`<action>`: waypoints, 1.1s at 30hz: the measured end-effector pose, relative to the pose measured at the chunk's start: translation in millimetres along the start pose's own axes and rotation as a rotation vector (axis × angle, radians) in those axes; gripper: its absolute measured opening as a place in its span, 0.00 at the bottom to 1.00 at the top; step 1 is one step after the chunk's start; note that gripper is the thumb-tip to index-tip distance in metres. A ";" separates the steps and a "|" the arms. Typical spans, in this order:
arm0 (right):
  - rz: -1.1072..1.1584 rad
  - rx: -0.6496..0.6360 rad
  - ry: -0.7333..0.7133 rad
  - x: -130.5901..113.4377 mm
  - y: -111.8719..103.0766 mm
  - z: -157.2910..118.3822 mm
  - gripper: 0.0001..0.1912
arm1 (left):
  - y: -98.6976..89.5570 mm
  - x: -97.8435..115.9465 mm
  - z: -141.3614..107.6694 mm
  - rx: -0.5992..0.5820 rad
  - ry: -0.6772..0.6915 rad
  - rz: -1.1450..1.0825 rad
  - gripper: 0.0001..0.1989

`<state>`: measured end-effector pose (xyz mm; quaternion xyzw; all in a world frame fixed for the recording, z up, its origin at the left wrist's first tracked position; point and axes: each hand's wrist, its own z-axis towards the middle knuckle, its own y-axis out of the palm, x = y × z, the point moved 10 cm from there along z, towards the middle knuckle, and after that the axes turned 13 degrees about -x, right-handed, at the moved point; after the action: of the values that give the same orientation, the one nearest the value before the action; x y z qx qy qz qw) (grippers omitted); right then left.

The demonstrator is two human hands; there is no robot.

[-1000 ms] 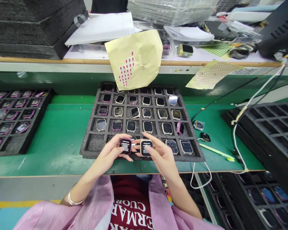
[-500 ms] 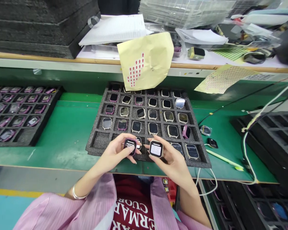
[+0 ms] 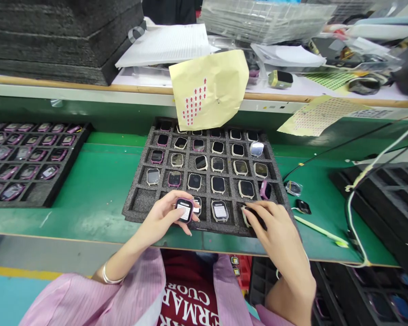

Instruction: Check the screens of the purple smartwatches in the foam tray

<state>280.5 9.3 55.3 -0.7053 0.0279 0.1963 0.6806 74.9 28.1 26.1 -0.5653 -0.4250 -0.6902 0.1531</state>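
Observation:
My left hand [image 3: 161,216] is closed on a purple-cased smartwatch [image 3: 184,211] with a lit white screen, thumb on its glass. It is over the front edge of a black foam tray [image 3: 143,200] with several watches in its compartments. My right hand [image 3: 277,226] reaches into the front row, its fingertips pinching the edge of a light-cased watch [image 3: 245,220] mostly hidden beneath them. Between the hands, a light-cased watch [image 3: 220,211] with a lit screen lies in its compartment. Another lit watch [image 3: 197,206] is partly covered by my left fingers.
A second foam tray [image 3: 37,194] with purple watches lies at the left. A yellow sheet [image 3: 221,90] hangs from the shelf over the tray's back. Right of the tray are a small black watch [image 3: 303,207], a green pen-like stick [image 3: 321,231] and white cables [image 3: 352,217].
My right hand has put its light-cased watch into a front compartment and moved right to another watch. The left watch's screen has changed from dark with text to mostly white.

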 end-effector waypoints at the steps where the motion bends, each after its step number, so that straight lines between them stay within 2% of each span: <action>1: -0.055 0.013 0.053 4.4 0.3 -3.3 0.22 | 0.8 1.4 -0.3 -0.005 0.005 0.009 0.11; 3: -0.102 0.012 0.129 8.3 5.5 -7.7 0.26 | 1.8 4.7 -2.3 -0.016 0.006 0.051 0.14; 6: -0.004 0.051 0.185 12.1 9.8 -12.4 0.26 | -8.1 10.5 -13.0 0.026 -0.025 0.226 0.25; 8: 0.094 0.125 0.215 18.5 5.7 -16.8 0.27 | -27.6 19.9 -26.8 0.138 -0.050 0.491 0.27; 10: 0.198 0.177 0.226 25.4 2.4 -21.0 0.24 | -46.1 34.8 -41.8 0.237 -0.061 0.847 0.25; 12: 0.319 0.197 0.191 27.5 1.6 -23.2 0.17 | -55.6 43.1 -50.5 0.219 -0.078 1.146 0.24; 14: 0.469 0.198 0.111 23.7 2.9 -22.7 0.10 | -63.8 44.9 -52.4 0.161 -0.110 1.333 0.28; 16: 0.667 0.200 0.046 20.5 5.2 -20.3 0.06 | -75.0 51.0 -48.1 0.194 -0.125 1.446 0.31; 18: 0.921 0.220 0.039 22.8 8.6 -16.5 0.03 | -85.3 60.2 -36.1 0.300 -0.136 1.543 0.28; 20: 1.183 0.223 0.079 26.4 15.0 -10.8 0.05 | -92.4 62.5 -16.5 0.369 -0.210 1.669 0.22; 22: 1.419 0.152 0.107 22.8 23.8 -3.0 0.11 | -100.1 59.7 2.5 0.408 -0.331 1.782 0.18; 24: 1.602 0.038 0.098 12.2 30.5 3.7 0.17 | -105.7 58.6 13.5 0.427 -0.362 1.776 0.16; 26: 1.715 -0.029 0.076 3.7 32.2 6.5 0.20 | -111.6 59.9 13.7 0.444 -0.304 1.621 0.16; 30: 1.771 -0.055 0.056 -0.5 33.3 6.9 0.23 | -122.9 61.3 -4.6 0.480 -0.118 1.061 0.14; 33: 1.757 -0.039 0.052 1.8 35.1 7.4 0.23 | -119.2 59.5 -12.6 0.451 0.027 0.671 0.14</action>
<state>269.6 14.3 21.4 -0.4446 0.5726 0.6334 0.2705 -34.4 105.1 31.0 -0.6157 -0.3556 -0.4986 0.4958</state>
